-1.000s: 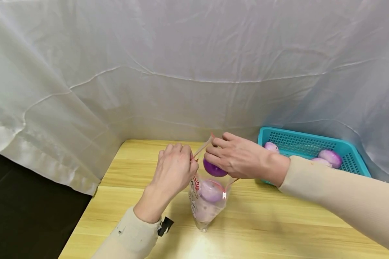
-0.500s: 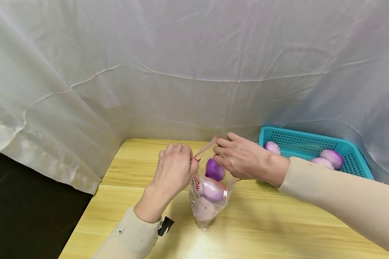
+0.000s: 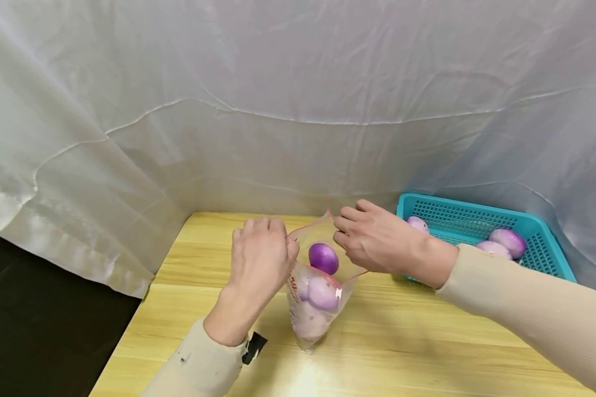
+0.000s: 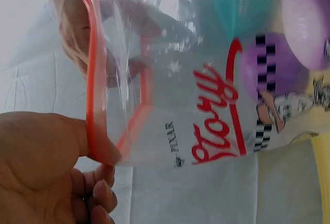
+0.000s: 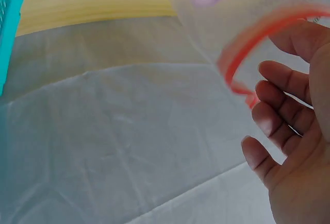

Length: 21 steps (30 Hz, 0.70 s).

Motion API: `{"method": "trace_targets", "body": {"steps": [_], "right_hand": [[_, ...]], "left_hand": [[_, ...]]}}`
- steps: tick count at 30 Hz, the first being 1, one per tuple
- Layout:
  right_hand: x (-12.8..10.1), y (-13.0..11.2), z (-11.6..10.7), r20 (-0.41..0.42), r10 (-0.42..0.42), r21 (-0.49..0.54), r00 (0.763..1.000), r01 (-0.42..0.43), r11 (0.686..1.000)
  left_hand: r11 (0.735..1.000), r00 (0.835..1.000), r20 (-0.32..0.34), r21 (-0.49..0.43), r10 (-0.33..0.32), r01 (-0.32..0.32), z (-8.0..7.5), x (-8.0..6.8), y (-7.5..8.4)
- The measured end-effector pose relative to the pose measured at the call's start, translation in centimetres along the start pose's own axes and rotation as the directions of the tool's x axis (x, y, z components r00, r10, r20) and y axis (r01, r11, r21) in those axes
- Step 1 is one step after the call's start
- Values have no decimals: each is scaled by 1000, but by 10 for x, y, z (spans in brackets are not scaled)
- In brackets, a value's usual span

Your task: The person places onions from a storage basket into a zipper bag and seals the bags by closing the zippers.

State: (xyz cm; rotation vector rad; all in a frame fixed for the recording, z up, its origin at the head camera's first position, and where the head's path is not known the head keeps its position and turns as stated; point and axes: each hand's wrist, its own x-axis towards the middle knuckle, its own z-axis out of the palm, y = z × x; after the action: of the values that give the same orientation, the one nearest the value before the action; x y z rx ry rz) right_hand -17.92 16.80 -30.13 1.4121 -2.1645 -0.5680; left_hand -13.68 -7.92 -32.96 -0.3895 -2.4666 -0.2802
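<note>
Wooden table [image 3: 402,342], crinkly clear bag [image 3: 313,309], left hand [image 3: 260,259] apparently pinching rim

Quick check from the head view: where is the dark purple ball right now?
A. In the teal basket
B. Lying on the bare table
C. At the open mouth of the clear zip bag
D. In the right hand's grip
C. The dark purple ball sits at the open mouth of the clear zip bag, free of the right hand, above the paler balls inside.

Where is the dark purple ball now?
In the head view, the dark purple ball sits in the open bag, between the left hand and right hand.
</note>
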Motion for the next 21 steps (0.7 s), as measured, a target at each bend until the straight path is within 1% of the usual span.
{"method": "trace_targets", "body": {"steps": [2, 4, 6, 9, 14, 17, 21], "right_hand": [[-3, 1, 0, -5, 16, 7, 1000, -16, 1000], [-6, 3, -1, -5, 29, 10, 1000, -29, 1000], [-9, 4, -1, -10, 37, 16, 999, -37, 999], [-13, 5, -1, -28, 49, 25, 998, -48, 999], [-19, 5, -1, -73, 82, 33, 994, -80, 996], [-22, 2, 0, -104, 103, 53, 989, -98, 994], [-27, -1, 4, -138, 128, 97, 982, -115, 989]], "left_hand": [[999, 1000, 1, 22, -23, 23, -2, -1, 1], [999, 999, 17, 33, -39, 38, -3, -1, 2], [999, 999, 31, 34, -39, 38, -4, -1, 2], [1000, 999, 41, 13, -25, 25, -4, -1, 3], [998, 998, 15, 12, 58, -58, 0, -1, 4], [993, 993, -14, 44, 114, -114, 4, -2, 4], [983, 986, -42, 90, 163, -159, 9, -3, 4]]}}
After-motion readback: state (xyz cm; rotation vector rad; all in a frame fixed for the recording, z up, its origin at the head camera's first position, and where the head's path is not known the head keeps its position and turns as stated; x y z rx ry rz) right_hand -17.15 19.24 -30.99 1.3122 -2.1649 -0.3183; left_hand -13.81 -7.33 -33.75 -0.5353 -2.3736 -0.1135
